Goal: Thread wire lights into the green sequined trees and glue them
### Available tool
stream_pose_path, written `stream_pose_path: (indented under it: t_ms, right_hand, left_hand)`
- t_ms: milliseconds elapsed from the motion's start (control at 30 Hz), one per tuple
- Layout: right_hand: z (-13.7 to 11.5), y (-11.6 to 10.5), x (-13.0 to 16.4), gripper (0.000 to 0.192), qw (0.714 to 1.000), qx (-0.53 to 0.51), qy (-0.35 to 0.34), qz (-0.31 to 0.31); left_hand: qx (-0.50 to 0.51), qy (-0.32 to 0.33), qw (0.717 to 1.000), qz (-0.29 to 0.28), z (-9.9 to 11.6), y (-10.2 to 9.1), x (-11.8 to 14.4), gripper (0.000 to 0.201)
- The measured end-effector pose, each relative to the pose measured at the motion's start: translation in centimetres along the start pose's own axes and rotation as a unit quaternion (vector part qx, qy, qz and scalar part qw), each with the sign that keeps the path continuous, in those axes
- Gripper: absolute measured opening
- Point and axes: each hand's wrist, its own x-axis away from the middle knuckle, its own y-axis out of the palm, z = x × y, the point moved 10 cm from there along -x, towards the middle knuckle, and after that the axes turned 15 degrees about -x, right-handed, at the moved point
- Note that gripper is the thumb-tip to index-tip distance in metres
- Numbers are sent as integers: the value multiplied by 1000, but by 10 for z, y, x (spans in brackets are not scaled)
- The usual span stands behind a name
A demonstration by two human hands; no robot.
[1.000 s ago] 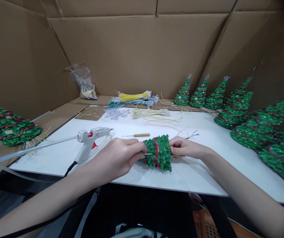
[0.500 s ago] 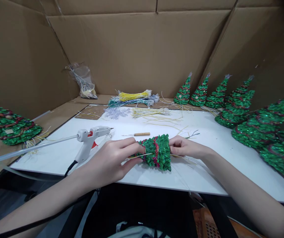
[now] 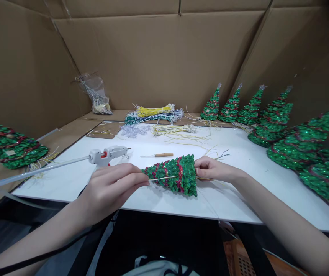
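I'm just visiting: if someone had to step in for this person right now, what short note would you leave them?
Left hand: pinching the end of a thin wire at the tree's tip.
Right hand: grip on the base of the glittery green tree, lying sideways above the white board.
Glue gun and a wooden-handled awl lie just behind.
Done: trees standing along the right.
Left: this tree's wire, apparently.

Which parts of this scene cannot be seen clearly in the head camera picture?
- Underside of the green tree: hidden by its own body.
- Right hand fingertips: behind the tree's base.
- Glue gun handle: hidden by the left hand.
- Plastic bag contents: too small.
- Nearest tree at right: cut by the frame edge.
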Motion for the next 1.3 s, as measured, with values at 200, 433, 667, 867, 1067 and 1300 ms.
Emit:
stream_pose_path:
  t_ms: [200,433,667,867,1067,1300]
  right_hand:
    - [-2,1,0,52,1000,-5,-7,-1]
    - [-4,2,0,52,999,43,5,4]
    - [-3,7,2,46,1000,23,15,-3]
    - [-6,13,3,43,999,29,16,-28]
    - [-4,13,6,41,999,23,23,-32]
    - [-2,11,4,43,999,15,30,-15]
  left_hand:
    - [80,-46,996,2,-7,9,-8,7]
    - [172,-114,979,-1,-8,23,-17,8]
    - [204,-139,969,-26,-2,48,-20,11]
    - [236,-154,959,-20,-6,57,-20,11]
    - [226,-105,968,-22,-2,56,-16,3]
    - [107,-21,994,28,8,40,-13,10]
